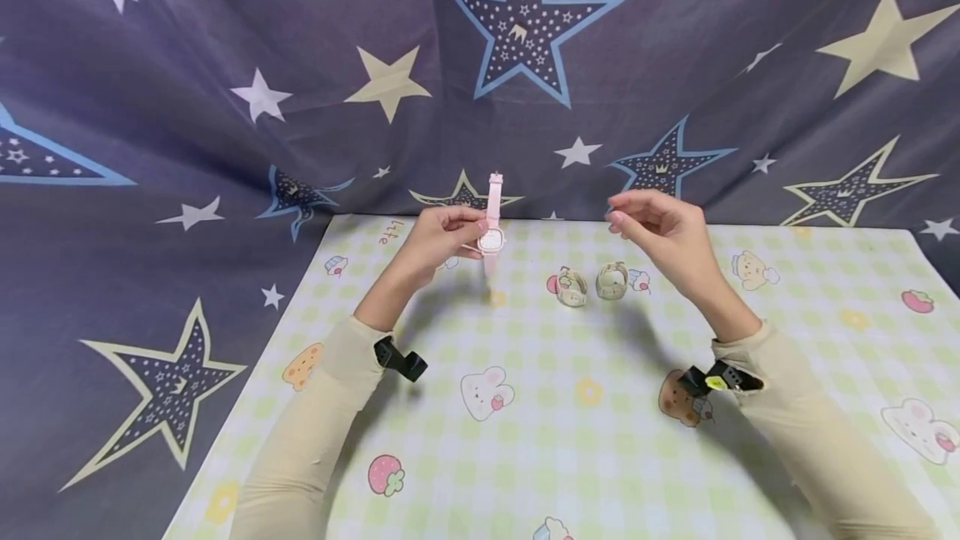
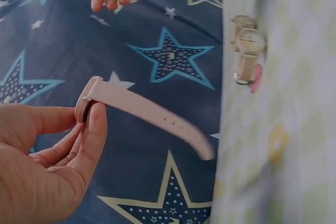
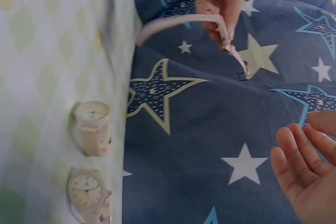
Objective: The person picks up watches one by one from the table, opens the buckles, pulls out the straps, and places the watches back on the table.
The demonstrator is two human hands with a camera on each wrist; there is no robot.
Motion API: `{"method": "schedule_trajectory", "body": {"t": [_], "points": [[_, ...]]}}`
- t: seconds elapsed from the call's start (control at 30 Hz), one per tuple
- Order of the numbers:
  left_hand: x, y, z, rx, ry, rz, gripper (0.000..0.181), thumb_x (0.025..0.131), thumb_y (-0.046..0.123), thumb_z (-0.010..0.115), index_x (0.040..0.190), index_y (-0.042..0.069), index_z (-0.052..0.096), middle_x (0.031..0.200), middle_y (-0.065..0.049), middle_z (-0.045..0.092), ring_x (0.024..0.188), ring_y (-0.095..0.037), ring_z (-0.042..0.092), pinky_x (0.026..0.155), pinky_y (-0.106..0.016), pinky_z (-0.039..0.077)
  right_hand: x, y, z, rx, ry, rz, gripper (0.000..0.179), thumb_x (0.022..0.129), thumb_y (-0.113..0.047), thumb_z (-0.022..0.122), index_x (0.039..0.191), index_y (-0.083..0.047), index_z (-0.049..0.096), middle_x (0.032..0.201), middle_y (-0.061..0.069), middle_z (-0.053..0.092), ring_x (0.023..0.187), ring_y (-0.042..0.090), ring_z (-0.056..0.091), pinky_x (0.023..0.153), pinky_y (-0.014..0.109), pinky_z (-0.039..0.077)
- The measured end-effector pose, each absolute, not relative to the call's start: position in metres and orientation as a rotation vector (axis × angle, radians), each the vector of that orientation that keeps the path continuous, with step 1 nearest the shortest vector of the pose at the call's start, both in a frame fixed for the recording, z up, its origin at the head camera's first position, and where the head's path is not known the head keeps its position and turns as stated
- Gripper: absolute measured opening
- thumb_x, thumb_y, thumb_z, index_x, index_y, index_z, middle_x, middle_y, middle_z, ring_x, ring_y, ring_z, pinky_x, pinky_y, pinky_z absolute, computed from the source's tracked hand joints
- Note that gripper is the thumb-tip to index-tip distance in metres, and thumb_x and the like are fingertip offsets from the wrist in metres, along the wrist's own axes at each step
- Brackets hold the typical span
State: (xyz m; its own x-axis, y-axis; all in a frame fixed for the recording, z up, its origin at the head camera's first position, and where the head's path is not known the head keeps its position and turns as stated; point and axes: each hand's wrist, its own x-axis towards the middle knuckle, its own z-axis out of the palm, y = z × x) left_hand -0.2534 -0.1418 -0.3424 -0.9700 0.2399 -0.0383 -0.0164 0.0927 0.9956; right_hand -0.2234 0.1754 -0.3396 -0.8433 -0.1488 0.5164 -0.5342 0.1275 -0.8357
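Observation:
A pink wristwatch [image 1: 491, 241] is held up over the far part of the table by my left hand [image 1: 442, 242], thumb and fingers pinching the edge of its case. Its strap hangs unfastened; in the left wrist view the holed strap end [image 2: 152, 113] slants down to the right. My right hand [image 1: 663, 232] is raised in the air with bent, relaxed fingers and nothing in it. Below and left of it, two cream wristwatches stand on the table, the left watch [image 1: 572, 287] next to the right watch [image 1: 612, 281], their straps looped.
A green-and-white checked tablecloth [image 1: 540, 440] with cartoon prints covers the table. Behind and to the left hangs a dark blue curtain [image 1: 495, 132] with stars, meeting the table's far edge. Both wrists wear small black cameras, the left camera [image 1: 401, 359] and the right camera [image 1: 720, 379].

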Motion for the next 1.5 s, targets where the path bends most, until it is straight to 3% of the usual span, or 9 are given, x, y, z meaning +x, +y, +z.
{"method": "schedule_trajectory", "body": {"t": [0.23, 0.6, 1.03, 1.5], "points": [[-0.248, -0.143, -0.348, 0.192, 2.164, 1.836, 0.029, 0.100, 0.001, 0.061, 0.124, -0.015, 0.062, 0.084, 0.002, 0.070, 0.070, -0.009, 0.070, 0.070, -0.028, 0.063, -0.228, 0.178, -0.344, 0.675, -2.275, 1.600, 0.019, 0.096, -0.004, 0.069, 0.114, 0.001, 0.072, 0.094, -0.012, 0.076, 0.081, 0.007, 0.071, 0.070, 0.016, 0.055], [-0.243, -0.145, -0.375, 0.103, 2.082, 1.775, 0.032, 0.101, 0.002, 0.059, 0.127, -0.016, 0.059, 0.087, 0.001, 0.069, 0.075, -0.008, 0.068, 0.082, -0.033, 0.063, -0.228, 0.177, -0.358, 0.673, -2.433, 1.497, 0.017, 0.097, -0.009, 0.070, 0.113, -0.003, 0.073, 0.101, 0.016, 0.076, 0.081, 0.000, 0.069, 0.072, 0.016, 0.056], [-0.254, -0.144, -0.399, -0.004, 2.109, 1.798, 0.032, 0.102, 0.003, 0.057, 0.131, -0.011, 0.059, 0.099, -0.004, 0.066, 0.078, -0.010, 0.065, 0.080, -0.030, 0.063, -0.232, 0.172, -0.374, 0.722, -2.482, 1.487, 0.016, 0.097, -0.007, 0.069, 0.111, -0.001, 0.073, 0.099, 0.017, 0.076, 0.078, 0.002, 0.068, 0.071, 0.016, 0.056], [-0.274, -0.144, -0.416, -0.036, 2.193, 1.797, 0.031, 0.102, 0.004, 0.059, 0.131, -0.005, 0.062, 0.096, -0.007, 0.068, 0.070, -0.010, 0.067, 0.073, -0.027, 0.063, -0.233, 0.166, -0.389, 0.745, -2.571, 1.434, 0.015, 0.098, -0.011, 0.068, 0.110, -0.004, 0.074, 0.098, 0.013, 0.076, 0.082, 0.005, 0.067, 0.073, 0.021, 0.056]]}}
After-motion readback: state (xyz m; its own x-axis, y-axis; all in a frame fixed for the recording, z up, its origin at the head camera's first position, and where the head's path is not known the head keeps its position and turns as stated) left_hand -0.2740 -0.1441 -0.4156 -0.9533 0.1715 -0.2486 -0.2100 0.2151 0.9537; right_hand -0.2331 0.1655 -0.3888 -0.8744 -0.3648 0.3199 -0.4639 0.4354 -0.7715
